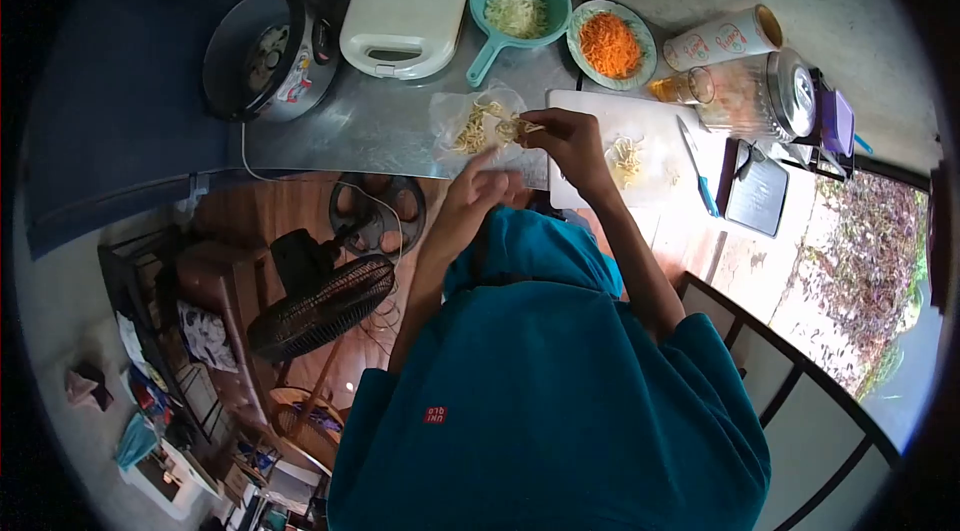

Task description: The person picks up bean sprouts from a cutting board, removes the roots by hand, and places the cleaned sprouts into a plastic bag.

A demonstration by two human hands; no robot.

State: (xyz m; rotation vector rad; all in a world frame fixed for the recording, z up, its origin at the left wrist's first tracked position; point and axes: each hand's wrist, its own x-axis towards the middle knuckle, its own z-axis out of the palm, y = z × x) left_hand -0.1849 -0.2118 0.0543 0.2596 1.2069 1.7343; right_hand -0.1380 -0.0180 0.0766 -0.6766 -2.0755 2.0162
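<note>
My right hand (572, 143) pinches a few bean sprouts (512, 129) between thumb and fingertips, above the metal counter. Below and left of it, my left hand (478, 193) is near the counter's front edge, fingers apart and nothing visible in them. A clear plastic bag (442, 114) lies spread just beyond my left hand, with a heap of bean sprouts (472, 134) on it. To the right is a white cutting board (654, 117), bearing a small pile of sprouts (627, 159). A knife (703, 183) with a blue handle lies along the board's right side.
Along the wall stand a rice cooker (305, 81), a white sandwich maker (408, 13), a green strainer (487, 59) of shredded pale vegetable, a plate (650, 59) of grated carrot and a large lidded jar (735, 96). A fan (330, 306) stands below the counter.
</note>
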